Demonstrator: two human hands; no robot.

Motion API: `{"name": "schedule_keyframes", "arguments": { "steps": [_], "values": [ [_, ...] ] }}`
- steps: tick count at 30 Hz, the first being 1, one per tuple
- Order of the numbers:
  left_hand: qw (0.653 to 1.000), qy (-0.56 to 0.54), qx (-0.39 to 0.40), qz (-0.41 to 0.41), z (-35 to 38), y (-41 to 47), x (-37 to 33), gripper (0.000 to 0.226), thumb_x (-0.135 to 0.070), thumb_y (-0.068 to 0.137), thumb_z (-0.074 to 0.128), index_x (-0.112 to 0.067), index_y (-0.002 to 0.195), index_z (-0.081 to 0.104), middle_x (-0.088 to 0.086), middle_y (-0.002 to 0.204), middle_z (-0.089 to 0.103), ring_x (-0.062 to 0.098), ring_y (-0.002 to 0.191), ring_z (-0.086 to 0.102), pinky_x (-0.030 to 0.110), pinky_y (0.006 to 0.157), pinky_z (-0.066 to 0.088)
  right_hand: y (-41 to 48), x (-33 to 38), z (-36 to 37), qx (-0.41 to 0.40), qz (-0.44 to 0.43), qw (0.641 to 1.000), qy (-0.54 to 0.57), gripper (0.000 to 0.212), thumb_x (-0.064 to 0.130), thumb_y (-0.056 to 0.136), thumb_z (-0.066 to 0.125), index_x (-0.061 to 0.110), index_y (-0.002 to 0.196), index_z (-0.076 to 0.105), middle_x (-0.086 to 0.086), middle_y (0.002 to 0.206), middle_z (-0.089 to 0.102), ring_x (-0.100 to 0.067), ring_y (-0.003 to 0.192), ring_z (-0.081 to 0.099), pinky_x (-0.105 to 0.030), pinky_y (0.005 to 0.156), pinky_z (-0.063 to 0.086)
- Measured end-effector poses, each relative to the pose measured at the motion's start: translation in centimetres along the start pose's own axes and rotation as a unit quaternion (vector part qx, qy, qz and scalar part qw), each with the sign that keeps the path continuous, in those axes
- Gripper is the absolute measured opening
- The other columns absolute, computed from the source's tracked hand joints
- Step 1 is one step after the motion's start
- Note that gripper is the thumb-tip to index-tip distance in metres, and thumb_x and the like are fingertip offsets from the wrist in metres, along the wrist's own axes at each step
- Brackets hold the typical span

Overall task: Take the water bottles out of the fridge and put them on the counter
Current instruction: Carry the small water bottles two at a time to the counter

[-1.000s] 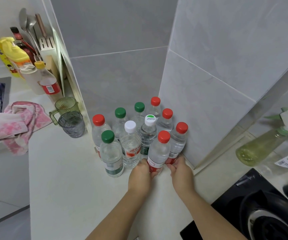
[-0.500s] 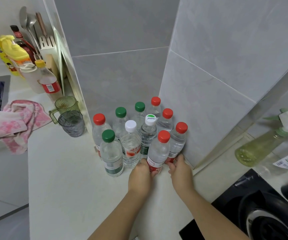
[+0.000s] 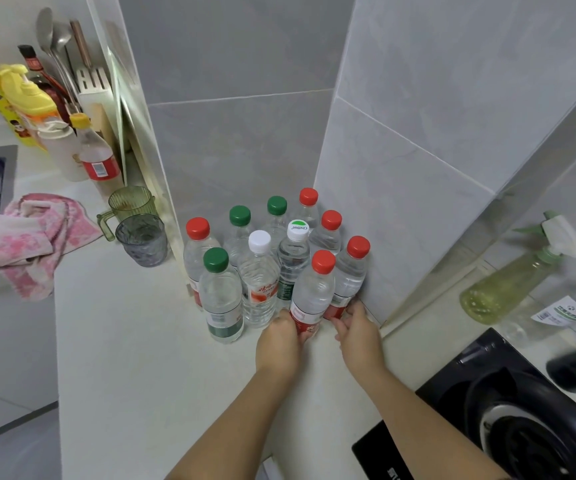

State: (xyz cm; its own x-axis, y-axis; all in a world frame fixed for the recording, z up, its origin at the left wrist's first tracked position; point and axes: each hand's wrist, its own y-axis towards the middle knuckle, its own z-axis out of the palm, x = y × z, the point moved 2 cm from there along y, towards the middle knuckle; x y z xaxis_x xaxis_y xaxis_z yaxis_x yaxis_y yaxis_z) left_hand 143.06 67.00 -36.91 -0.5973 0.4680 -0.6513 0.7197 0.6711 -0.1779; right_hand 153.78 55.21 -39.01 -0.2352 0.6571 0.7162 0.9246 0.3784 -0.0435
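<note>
Where bottles (image 3: 258, 282) hug the wall (image 3: 400, 202) | cups (image 3: 142, 240) left | stove (image 3: 508, 420) right

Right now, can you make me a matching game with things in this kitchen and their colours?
Things:
1. towel
2. soap bottle
3. stove
4. cap of the water bottle in the left hand

Colours:
A. black
B. red
C. pink
D. yellow

Pairs: 1-C, 2-D, 3-A, 4-B
</note>
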Motion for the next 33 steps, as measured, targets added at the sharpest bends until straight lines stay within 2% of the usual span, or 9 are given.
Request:
{"name": "schedule_keyframes", "arguments": {
  "steps": [6, 11, 15, 19, 21, 23, 27, 31, 33],
  "values": [
    [1.0, -0.007, 0.019, 0.003, -0.5, -0.1, -0.2, 0.047, -0.044, 0.089, 0.063, -0.006, 0.113, 0.052, 0.012, 0.108, 0.067, 0.031, 0.099, 0.064, 0.036, 0.076, 0.05, -1.3, 0.6, -1.6, 0.049, 0.013, 0.998, -0.025, 0.041, 0.013, 0.092, 0.065, 0.007, 0.131, 0.052, -0.003, 0.092, 0.066, -0.025, 0.095, 0.064, -0.028, 0.077, 0.044],
    [0.996, 0.053, 0.065, 0.032, -1.9, -2.0, 1.4, 0.066, -0.039, 0.088, 0.066, -0.01, 0.137, 0.033, 0.011, 0.132, 0.051, 0.029, 0.117, 0.055, 0.036, 0.087, 0.046, -3.8, 1.8, -2.8, 0.085, -0.008, 0.995, -0.046, 0.057, 0.02, 0.093, 0.065, 0.012, 0.145, 0.042, -0.015, 0.128, 0.058, -0.025, 0.118, 0.056, -0.027, 0.094, 0.042],
    [0.979, 0.164, 0.031, 0.113, -5.8, -5.1, 3.8, 0.078, -0.053, 0.086, 0.061, -0.016, 0.145, 0.026, 0.003, 0.139, 0.043, 0.023, 0.124, 0.047, 0.035, 0.089, 0.048, -7.5, 4.1, -4.3, 0.102, -0.066, 0.986, -0.112, 0.059, 0.031, 0.096, 0.06, 0.017, 0.148, 0.035, -0.005, 0.143, 0.045, -0.021, 0.132, 0.04, -0.026, 0.105, 0.032],
    [0.955, 0.241, -0.031, 0.173, -10.3, -8.5, 6.3, 0.092, -0.059, 0.069, 0.074, -0.011, 0.141, 0.042, 0.008, 0.135, 0.053, 0.03, 0.12, 0.054, 0.04, 0.088, 0.05, -11.7, 6.7, -5.0, 0.091, -0.127, 0.972, -0.174, 0.066, 0.044, 0.095, 0.057, 0.022, 0.151, 0.029, 0.0, 0.156, 0.031, -0.019, 0.142, 0.027, -0.033, 0.114, 0.026],
    [0.945, 0.256, -0.064, 0.191, -12.1, -10.0, 7.5, 0.096, -0.061, 0.061, 0.078, -0.008, 0.136, 0.05, 0.015, 0.132, 0.058, 0.037, 0.119, 0.056, 0.048, 0.089, 0.052, -13.6, 8.0, -4.9, 0.102, -0.131, 0.965, -0.204, 0.071, 0.05, 0.095, 0.053, 0.028, 0.154, 0.021, 0.003, 0.162, 0.018, -0.019, 0.149, 0.013, -0.038, 0.119, 0.016],
    [0.943, 0.255, -0.083, 0.197, -13.9, -11.6, 8.4, 0.095, -0.065, 0.066, 0.07, -0.009, 0.14, 0.047, 0.017, 0.14, 0.051, 0.04, 0.128, 0.049, 0.054, 0.096, 0.047, -15.4, 9.3, -4.8, 0.104, -0.147, 0.96, -0.217, 0.074, 0.055, 0.095, 0.049, 0.035, 0.155, 0.01, 0.005, 0.165, 0.006, -0.018, 0.152, 0.0, -0.042, 0.122, 0.004],
    [0.962, 0.204, -0.082, 0.163, -16.5, -15.4, 10.1, 0.096, -0.078, 0.076, 0.029, -0.019, 0.152, 0.024, 0.009, 0.159, 0.022, 0.033, 0.147, 0.016, 0.052, 0.114, 0.025, -18.3, 11.4, -4.5, 0.108, -0.189, 0.948, -0.23, 0.079, 0.06, 0.095, 0.045, 0.041, 0.154, -0.004, 0.014, 0.161, -0.016, -0.016, 0.15, -0.018, -0.046, 0.12, -0.009],
    [0.965, 0.209, -0.089, 0.129, -17.6, -19.7, 11.2, 0.094, -0.077, 0.079, 0.028, -0.023, 0.154, 0.013, 0.004, 0.162, 0.008, 0.027, 0.149, -0.001, 0.049, 0.119, 0.013, -20.1, 12.7, -3.8, 0.129, -0.237, 0.927, -0.261, 0.081, 0.07, 0.09, 0.034, 0.042, 0.153, -0.009, 0.009, 0.162, -0.021, -0.015, 0.147, -0.028, -0.048, 0.118, -0.013],
    [0.959, 0.238, -0.104, 0.11, -18.0, -21.8, 11.8, 0.09, -0.076, 0.082, 0.028, -0.022, 0.153, 0.018, 0.007, 0.161, 0.014, 0.03, 0.149, 0.006, 0.052, 0.117, 0.023, -20.9, 13.2, -3.3, 0.143, -0.266, 0.913, -0.273, 0.083, 0.076, 0.083, 0.02, 0.043, 0.152, -0.011, 0.008, 0.162, -0.021, -0.016, 0.146, -0.029, -0.049, 0.118, -0.012]
  ]
}}
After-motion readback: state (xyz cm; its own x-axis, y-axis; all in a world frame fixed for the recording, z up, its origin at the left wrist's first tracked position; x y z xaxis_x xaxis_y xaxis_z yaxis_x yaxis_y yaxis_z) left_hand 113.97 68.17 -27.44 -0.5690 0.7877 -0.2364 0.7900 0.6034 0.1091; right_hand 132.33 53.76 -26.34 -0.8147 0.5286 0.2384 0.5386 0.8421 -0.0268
